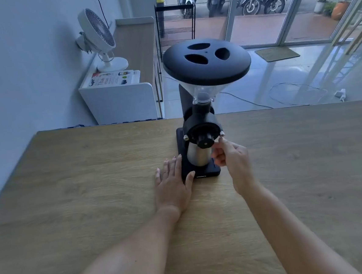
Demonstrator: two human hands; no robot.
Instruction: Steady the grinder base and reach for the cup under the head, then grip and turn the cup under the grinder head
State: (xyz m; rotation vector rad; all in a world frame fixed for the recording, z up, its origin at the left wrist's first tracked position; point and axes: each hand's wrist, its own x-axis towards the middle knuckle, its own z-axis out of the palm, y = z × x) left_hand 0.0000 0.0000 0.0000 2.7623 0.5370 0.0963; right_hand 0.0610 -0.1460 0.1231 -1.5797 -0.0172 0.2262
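on the wooden table (70, 191) stands the coffee grinder (201, 130) — left hand (173, 181) flat, bracing its base; right hand (230, 156) pinching the right silver thumbscrew (222, 134). both screws look seated — work seems barely begun.

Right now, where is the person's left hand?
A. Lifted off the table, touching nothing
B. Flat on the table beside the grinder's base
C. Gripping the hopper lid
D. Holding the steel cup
B: the left hand lies flat on the wooden table with straight fingers, its thumb against the base of the black grinder, while the right hand reaches a small silver knob on the grinder's side.
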